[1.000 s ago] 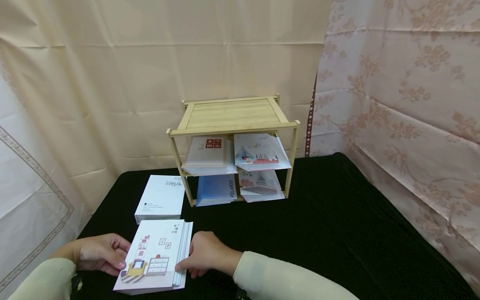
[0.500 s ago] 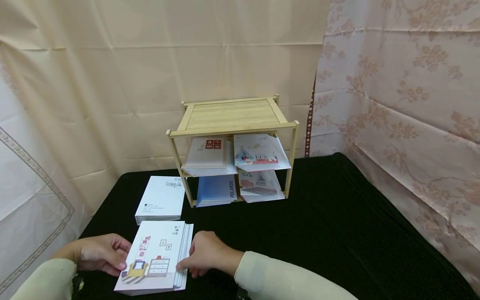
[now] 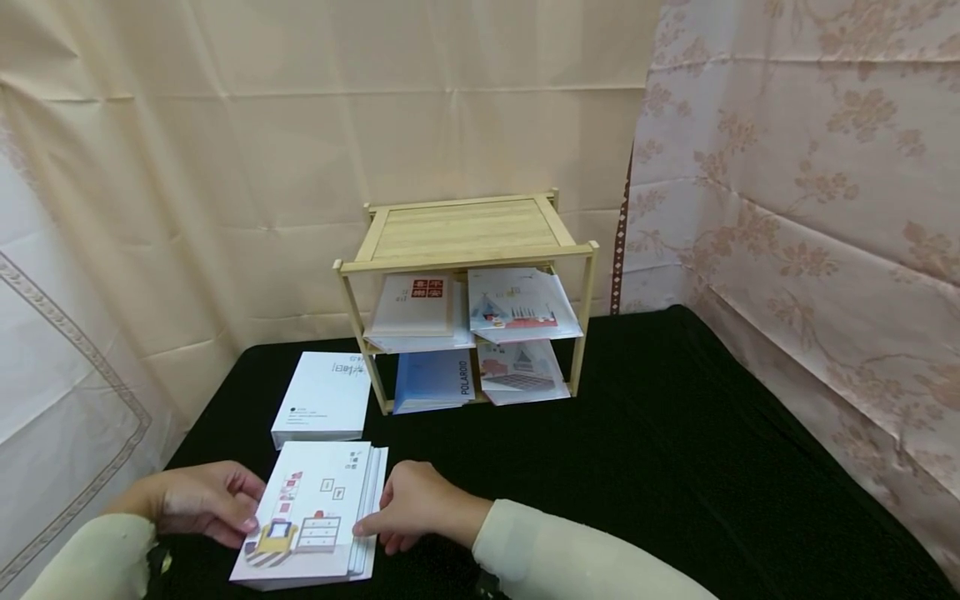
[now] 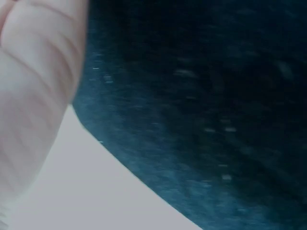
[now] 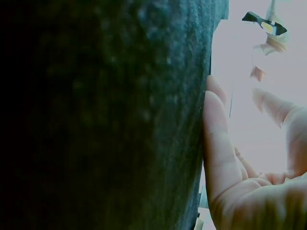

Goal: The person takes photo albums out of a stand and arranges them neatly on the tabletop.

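Observation:
In the head view a stack of white books (image 3: 300, 483) lies at the near left of the black-covered table. Its top cover shows a yellow armchair and a chest of drawers, and several layers fan out along the right side. My left hand (image 3: 213, 502) grips the left edge, thumb at the cover. On the opposite side my right hand (image 3: 420, 507) holds the fanned edges with its thumb on top and its fingers curled below. The right wrist view has the thumb and fingers (image 5: 218, 139) around a washed-out white area. A blurred finger (image 4: 38, 86) fills the left wrist view's corner.
Just behind the stack lies another thick white book (image 3: 322, 396). A small two-tier wooden shelf (image 3: 465, 229) stands beyond it, with books on both levels, including a blue one (image 3: 431, 379) marked POLAROID. Curtains (image 3: 450, 125) enclose the black tablecloth (image 3: 675, 467).
Both hands and the stack stay almost in place, with only a very slight shift in the view. The books on the shelf have not moved.

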`<state>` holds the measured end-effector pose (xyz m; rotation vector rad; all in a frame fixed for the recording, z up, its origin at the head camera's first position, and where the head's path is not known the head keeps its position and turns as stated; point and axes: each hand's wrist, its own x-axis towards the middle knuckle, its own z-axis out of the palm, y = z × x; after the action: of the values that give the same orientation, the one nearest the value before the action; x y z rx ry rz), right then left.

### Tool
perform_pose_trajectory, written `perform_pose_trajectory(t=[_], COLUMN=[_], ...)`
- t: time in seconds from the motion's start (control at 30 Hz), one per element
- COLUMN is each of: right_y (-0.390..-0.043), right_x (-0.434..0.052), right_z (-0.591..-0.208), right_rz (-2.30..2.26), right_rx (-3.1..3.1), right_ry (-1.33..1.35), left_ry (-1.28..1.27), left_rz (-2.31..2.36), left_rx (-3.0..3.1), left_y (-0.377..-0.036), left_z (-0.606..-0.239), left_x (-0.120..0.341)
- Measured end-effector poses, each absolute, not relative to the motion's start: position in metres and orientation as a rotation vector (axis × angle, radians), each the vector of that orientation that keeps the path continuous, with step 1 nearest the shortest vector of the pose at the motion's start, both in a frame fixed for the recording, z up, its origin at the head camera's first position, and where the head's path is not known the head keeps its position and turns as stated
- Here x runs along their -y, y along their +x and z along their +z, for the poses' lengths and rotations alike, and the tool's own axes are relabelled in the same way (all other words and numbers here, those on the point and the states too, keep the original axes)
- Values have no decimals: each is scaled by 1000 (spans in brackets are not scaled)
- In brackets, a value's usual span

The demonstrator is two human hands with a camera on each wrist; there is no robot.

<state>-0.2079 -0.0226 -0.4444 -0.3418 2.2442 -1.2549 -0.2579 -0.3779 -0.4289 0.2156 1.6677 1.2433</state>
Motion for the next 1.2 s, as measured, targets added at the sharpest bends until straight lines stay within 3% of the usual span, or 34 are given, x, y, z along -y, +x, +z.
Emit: perform_pose_trajectory(t=[0.6,0.9,1.2], right_y=[-232,-250,-264], right_x=[-13,-42,-75], right_z=[-428,-410,-388], right_rz=[-1476,-1700,-1886], right_rx=[-2167,-2119,-2055], right_ry=[-321,-317,-244], left_ry=[28,223,133], left_rz=[528,753,1241], left_rx=[-2782,-3070,-3031], left_y=[-260,-239,-235], left_z=[-348,-316,-307], left_x=[318,260,215])
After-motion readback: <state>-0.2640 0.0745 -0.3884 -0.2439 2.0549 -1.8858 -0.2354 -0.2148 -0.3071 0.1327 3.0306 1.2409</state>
